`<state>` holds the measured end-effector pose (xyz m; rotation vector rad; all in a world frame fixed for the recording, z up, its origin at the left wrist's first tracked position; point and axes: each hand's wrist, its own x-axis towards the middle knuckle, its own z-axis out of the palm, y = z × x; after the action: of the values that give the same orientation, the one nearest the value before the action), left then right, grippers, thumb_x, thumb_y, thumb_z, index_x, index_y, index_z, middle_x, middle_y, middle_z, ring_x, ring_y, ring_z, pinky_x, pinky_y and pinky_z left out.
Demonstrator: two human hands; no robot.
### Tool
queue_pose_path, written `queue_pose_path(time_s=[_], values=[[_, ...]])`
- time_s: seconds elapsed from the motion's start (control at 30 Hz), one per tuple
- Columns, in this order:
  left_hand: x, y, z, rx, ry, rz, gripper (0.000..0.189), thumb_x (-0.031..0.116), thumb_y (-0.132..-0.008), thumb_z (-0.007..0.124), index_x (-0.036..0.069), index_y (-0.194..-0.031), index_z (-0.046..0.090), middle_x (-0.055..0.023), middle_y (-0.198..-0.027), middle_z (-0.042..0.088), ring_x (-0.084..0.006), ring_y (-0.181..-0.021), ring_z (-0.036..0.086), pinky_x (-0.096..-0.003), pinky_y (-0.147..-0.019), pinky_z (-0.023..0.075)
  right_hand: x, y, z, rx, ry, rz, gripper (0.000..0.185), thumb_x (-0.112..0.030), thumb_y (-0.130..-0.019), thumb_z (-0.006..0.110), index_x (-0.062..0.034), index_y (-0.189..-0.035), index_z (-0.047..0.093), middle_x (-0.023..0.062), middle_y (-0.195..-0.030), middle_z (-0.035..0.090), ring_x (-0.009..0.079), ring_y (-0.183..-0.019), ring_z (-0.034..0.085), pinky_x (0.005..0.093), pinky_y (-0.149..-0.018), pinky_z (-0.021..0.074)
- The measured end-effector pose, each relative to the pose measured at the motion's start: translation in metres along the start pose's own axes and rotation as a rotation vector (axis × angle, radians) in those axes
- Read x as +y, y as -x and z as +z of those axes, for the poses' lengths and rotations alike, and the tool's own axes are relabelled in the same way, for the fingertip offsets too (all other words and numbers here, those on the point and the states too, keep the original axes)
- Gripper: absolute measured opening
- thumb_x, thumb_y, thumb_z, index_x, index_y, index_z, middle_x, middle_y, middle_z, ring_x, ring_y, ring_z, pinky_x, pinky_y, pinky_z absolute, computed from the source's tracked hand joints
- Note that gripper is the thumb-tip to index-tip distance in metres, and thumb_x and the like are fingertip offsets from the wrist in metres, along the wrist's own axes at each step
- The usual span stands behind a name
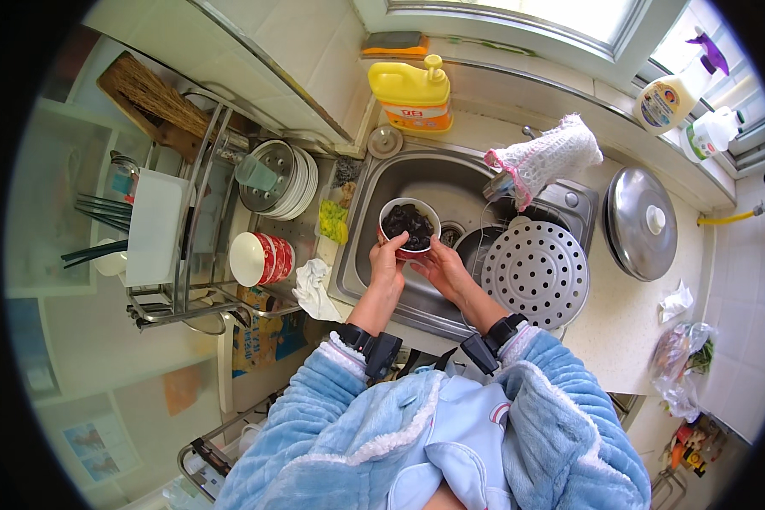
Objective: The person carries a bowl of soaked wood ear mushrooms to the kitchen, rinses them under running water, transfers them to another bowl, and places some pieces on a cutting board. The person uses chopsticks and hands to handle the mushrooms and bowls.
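Both of my hands hold a red bowl with a white rim [387, 205] over the stainless steel sink [382, 172]. Dark, wet-looking pieces of food [411, 223], perhaps wood ear fungus, fill much of it. My left hand [387, 258] grips the bowl's near left side, thumb over the rim. My right hand [443, 261] supports its near right side, some fingers hidden beneath. Just right of my right hand, a round perforated steamer plate [535, 274] lies over a dark pan [475, 245] in the sink. The faucet [498, 186] is partly covered by a white mesh cloth [548, 153].
Left of the sink stand red patterned bowls [261, 258], stacked plates [303, 182] and a metal dish rack [194, 191]. A crumpled white cloth [315, 290] lies at the sink's left edge. Behind is a yellow detergent jug [411, 95]; a lidded pan [641, 223] sits right.
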<state>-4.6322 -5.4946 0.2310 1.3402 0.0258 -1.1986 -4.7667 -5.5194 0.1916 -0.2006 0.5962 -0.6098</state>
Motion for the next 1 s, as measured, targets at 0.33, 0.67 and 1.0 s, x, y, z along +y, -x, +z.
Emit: queue_pose_path(time_s=[0.33,0.67,1.0], values=[[0.004,0.004,0.006,-0.019,-0.002,-0.006,0.04,0.004,-0.078,0.067,0.001,-0.116,0.054,-0.0112,-0.106,0.061,-0.0238,-0.097,0.062,-0.0371,-0.083,0.0525,-0.003,0.001,0.001,-0.01,-0.03,0.024,0.047,-0.042,-0.095,0.051,-0.0069,-0.125,0.051,0.0093,-0.121,0.057,0.0214,-0.113,0.053,0.0392,-0.095,0.0429],[0.008,0.003,0.015,0.019,-0.032,-0.001,0.041,0.004,-0.078,0.068,-0.002,-0.116,0.054,-0.0122,-0.107,0.061,-0.0246,-0.097,0.062,-0.0362,-0.083,0.0526,-0.008,0.002,0.005,0.006,-0.05,0.033,0.047,-0.043,-0.094,0.053,-0.0069,-0.124,0.05,0.0099,-0.12,0.056,0.0233,-0.113,0.053,0.041,-0.096,0.0415],[0.014,0.007,0.022,0.025,-0.065,0.005,0.042,0.004,-0.078,0.068,-0.002,-0.117,0.054,-0.0116,-0.109,0.061,-0.0239,-0.099,0.062,-0.0354,-0.085,0.0521,-0.011,0.001,0.008,0.004,-0.085,0.044,0.048,-0.044,-0.093,0.054,-0.0067,-0.124,0.05,0.0113,-0.12,0.055,0.0242,-0.112,0.053,0.0418,-0.096,0.0417]])
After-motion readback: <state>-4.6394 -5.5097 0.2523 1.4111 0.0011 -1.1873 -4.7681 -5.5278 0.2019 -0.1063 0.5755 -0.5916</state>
